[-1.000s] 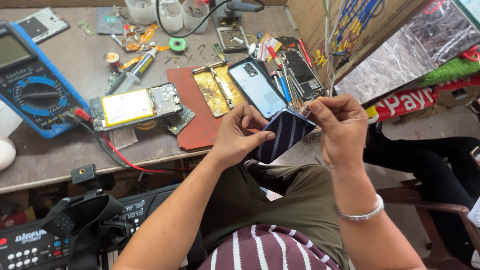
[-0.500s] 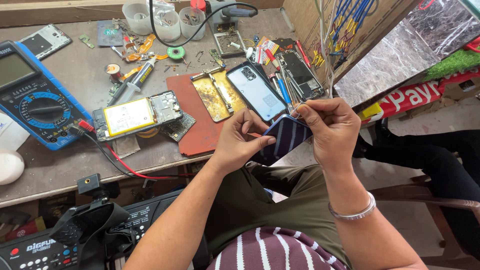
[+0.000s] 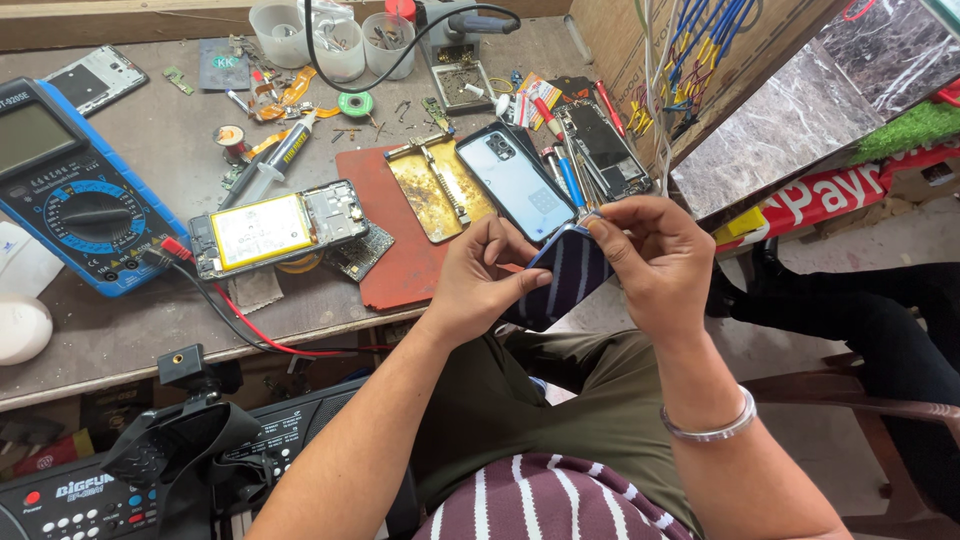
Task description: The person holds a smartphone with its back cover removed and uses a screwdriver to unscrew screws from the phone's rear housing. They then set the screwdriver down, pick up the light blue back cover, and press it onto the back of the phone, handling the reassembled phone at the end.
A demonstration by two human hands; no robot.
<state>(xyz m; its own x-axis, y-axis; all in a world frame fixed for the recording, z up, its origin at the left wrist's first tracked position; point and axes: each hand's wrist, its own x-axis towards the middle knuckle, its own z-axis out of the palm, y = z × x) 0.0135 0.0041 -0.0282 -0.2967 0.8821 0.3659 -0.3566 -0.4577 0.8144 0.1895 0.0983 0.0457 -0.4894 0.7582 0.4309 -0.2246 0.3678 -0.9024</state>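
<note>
Both hands hold a dark blue striped phone case up over the lap, just off the front edge of the counter. Left hand wraps the case's left side, fingers curled shut on it, thumb on top. Right hand pinches the upper right corner, fingertips closed on the rim; a metal bangle sits on that wrist. The case is tilted, its top corner near a phone with a pale blue back lying on the counter. Beside that phone sits a gold-coloured frame plate on a red-brown mat. Further left lies an opened phone with a yellow battery, red and black probe leads running by it, and a blue multimeter. Plastic cups stand at the back. A black keyboard is below the counter's edge, and bundled wires hang on the right.
</note>
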